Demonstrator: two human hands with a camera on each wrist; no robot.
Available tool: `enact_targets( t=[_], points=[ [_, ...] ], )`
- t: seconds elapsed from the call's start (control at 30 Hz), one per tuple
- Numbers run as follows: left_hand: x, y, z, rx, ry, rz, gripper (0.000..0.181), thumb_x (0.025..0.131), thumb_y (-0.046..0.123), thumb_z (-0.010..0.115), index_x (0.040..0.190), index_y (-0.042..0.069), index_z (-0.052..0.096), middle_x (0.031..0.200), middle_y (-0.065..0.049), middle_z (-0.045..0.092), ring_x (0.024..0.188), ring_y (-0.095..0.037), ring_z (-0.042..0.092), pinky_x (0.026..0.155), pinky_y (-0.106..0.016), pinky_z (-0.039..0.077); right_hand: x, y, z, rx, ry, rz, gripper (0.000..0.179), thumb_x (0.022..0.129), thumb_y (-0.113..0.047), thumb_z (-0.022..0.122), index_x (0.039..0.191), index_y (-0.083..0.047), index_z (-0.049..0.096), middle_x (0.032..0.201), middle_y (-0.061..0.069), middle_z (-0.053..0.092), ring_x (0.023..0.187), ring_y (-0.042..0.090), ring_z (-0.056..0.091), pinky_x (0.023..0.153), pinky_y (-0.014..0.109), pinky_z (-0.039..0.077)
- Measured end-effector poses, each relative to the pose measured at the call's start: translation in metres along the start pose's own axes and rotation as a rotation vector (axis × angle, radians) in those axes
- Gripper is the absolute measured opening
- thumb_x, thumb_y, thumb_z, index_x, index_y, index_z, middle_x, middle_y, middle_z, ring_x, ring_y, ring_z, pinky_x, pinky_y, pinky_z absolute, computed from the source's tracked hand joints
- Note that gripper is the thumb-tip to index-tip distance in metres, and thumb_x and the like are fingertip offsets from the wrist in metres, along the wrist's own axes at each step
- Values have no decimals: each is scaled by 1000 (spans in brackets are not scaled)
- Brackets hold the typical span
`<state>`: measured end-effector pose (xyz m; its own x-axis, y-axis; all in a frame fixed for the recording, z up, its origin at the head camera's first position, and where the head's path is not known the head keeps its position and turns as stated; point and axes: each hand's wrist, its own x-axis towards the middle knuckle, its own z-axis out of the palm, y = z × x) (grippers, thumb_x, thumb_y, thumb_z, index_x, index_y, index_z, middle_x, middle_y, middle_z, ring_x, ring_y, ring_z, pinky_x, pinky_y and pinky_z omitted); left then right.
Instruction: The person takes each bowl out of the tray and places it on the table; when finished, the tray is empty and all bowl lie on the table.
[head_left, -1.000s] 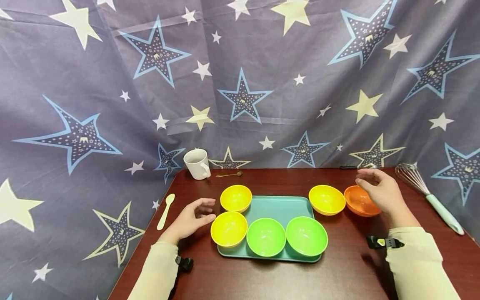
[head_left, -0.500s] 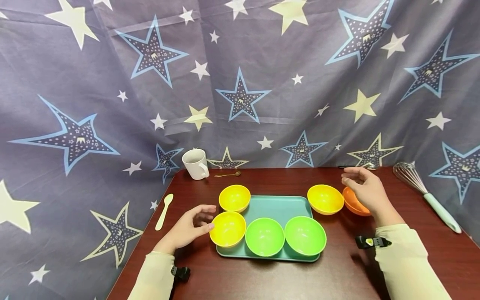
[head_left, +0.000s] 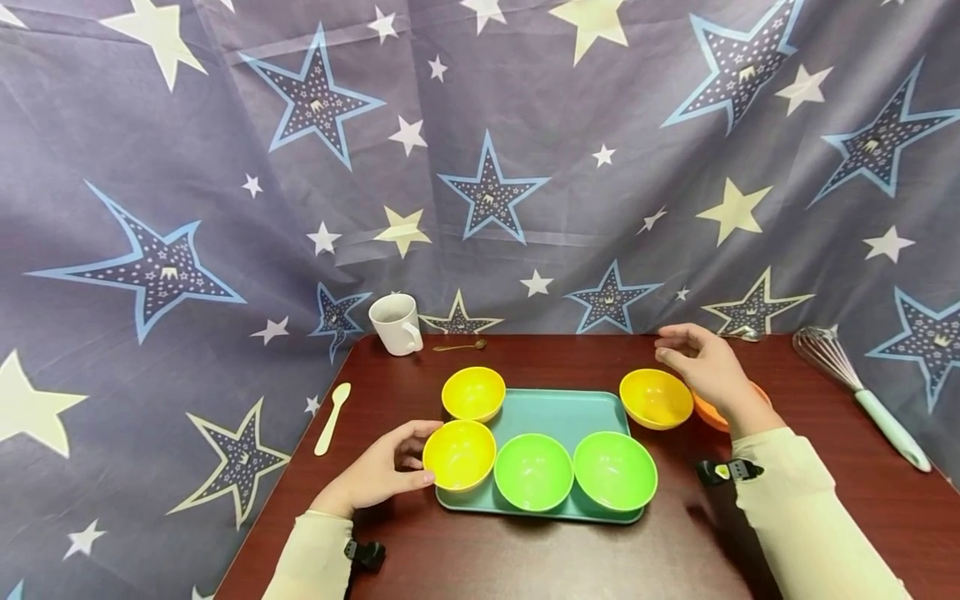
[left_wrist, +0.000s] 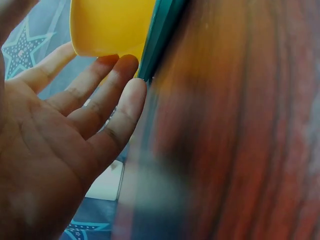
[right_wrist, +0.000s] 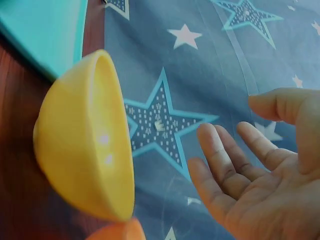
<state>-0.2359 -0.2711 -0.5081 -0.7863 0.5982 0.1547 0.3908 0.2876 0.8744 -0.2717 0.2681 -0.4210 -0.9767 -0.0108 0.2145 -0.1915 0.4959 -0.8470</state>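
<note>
My left hand (head_left: 384,468) is at the left side of the front yellow bowl (head_left: 459,454), fingers loosely bent and fingertips at its wall. In the left wrist view the fingers reach that bowl (left_wrist: 111,25) beside the tray edge (left_wrist: 159,35); whether they press on it I cannot tell. Two green bowls (head_left: 533,472) and another yellow bowl (head_left: 473,393) share the teal tray (head_left: 562,412). Past its right edge sits a third yellow bowl (head_left: 655,402). Above and beside it hovers my right hand (head_left: 705,371), fingers apart and holding nothing. My right hand partly hides an orange bowl (head_left: 711,412).
A white mug (head_left: 395,325) and a small gold spoon (head_left: 460,346) are at the back left. Near the left table edge lies a cream spoon (head_left: 332,419). A whisk (head_left: 862,396) lies at the far right. A star-patterned cloth (head_left: 495,275) hangs behind the table.
My right hand has moved left, from above the orange bowl to the right-hand yellow bowl. My left hand has come in closer to the front yellow bowl. The bowls stay in place.
</note>
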Motion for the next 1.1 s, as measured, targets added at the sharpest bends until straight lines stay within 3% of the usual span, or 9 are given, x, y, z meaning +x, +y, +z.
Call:
enact_targets(
  t=[0.17,0.27,0.4,0.47,0.6,0.8,1.1],
  points=[
    [-1,-3,1,-10,13,-29,79,89,15,86,156,7,44,139,-8,60,114,-27,66,94,-39,57,10,-13,10,9,-64,5,40,106,-21,64,141,-1,58,127,22,66,111,32,68,83,14,51],
    [-2,-5,2,-2,22,-59,85,86,18,89,157,9,43,137,-5,61,115,-27,65,94,-39,57,15,-20,15,33,-101,8,41,106,-20,64,141,1,57,128,23,65,115,40,66,84,15,52],
    [-3,-8,3,9,20,-70,87,84,19,91,157,15,44,136,-4,61,114,-27,65,94,-39,56,23,-27,21,57,-140,3,41,106,-18,65,140,2,57,127,23,65,115,39,67,84,18,54],
    [-3,-9,4,14,21,-72,86,83,20,91,156,19,45,136,-3,61,114,-27,66,94,-39,56,27,-28,25,62,-159,-1,40,105,-17,65,140,2,57,126,23,65,113,36,68,90,27,56],
    [-3,-8,6,23,26,-66,89,83,19,92,157,16,43,134,-5,61,111,-27,66,90,-38,57,33,-33,31,66,-199,0,40,105,-16,66,139,2,57,126,23,65,113,35,68,97,42,56],
    [-2,-4,10,48,32,-76,94,82,23,93,159,11,40,136,-4,60,107,-25,65,84,-34,56,45,-36,40,82,-247,15,41,105,-18,66,140,2,57,126,24,64,106,27,68,86,26,57],
    [-2,-6,11,73,53,-89,88,80,25,94,154,25,46,130,0,63,104,-24,65,81,-34,56,58,-37,60,37,-308,22,37,103,-17,68,136,-1,61,123,20,68,106,28,69,90,34,57]
  ],
)
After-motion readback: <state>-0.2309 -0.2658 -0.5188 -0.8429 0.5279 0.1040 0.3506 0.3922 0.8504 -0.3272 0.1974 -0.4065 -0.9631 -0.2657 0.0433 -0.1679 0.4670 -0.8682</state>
